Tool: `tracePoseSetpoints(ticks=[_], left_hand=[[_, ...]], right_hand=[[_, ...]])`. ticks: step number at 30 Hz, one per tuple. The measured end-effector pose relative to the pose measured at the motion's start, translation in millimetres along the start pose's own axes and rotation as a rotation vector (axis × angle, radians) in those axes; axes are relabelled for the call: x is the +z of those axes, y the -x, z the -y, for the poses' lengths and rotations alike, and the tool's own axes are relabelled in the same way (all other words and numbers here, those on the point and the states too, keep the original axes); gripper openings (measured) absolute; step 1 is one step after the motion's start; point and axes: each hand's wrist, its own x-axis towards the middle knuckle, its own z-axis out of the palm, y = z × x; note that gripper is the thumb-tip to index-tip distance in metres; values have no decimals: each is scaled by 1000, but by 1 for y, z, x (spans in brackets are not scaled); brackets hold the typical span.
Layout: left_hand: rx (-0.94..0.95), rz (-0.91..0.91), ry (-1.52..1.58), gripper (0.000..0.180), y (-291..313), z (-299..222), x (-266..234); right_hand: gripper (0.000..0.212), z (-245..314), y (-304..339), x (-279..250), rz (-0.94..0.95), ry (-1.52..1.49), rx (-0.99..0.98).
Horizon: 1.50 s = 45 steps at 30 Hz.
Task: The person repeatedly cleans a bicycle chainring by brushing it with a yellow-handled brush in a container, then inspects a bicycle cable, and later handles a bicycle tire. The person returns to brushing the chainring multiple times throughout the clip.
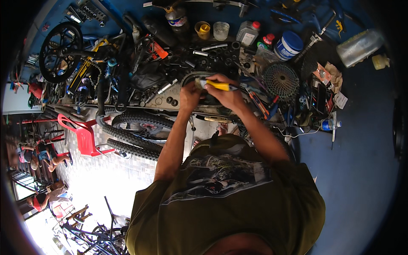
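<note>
My right hand is closed round a brush with a yellow handle; its pale bristle end points left toward my other hand. My left hand has its fingers curled together beside the bristles, on a small part that I cannot make out. Both hands are over a shallow basin with a pale curved rim at the front of the cluttered workbench. To the left of my left hand lie a silver socket tool and several small dark rings. A large bicycle cassette rests right of my right hand.
Bottles, cups and a blue-white tub line the back of the bench. A crankset with chainring is at the left. Below the bench edge are bicycle tyres and a red chair. Other people sit far left.
</note>
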Motion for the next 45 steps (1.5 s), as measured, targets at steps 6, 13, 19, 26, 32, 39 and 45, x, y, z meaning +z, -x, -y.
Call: tracePoseSetpoints(ticks=[6, 13, 19, 26, 32, 39, 45], left_hand=[[13, -100, 104, 28, -2, 7, -5], [43, -124, 137, 28, -4, -5, -4], [60, -158, 160, 26, -2, -13, 2], [-54, -223, 187, 31, 1, -17, 6], [-54, -213, 244, 30, -5, -4, 4], [-110, -208, 277, 29, -9, 0, -1], [-145, -190, 281, 32, -6, -6, 2]], right_hand=[[22, -23, -1, -14, -28, 103, 123], [19, -12, 1, -10, -115, 174, 80], [19, 1, 6, -1, -105, 128, 106], [21, 5, 14, -1, -124, 129, 90], [22, 13, 14, 3, -154, 94, 56], [25, -28, 31, -10, -77, 237, 92], [24, -41, 29, -29, -2, 450, 236]])
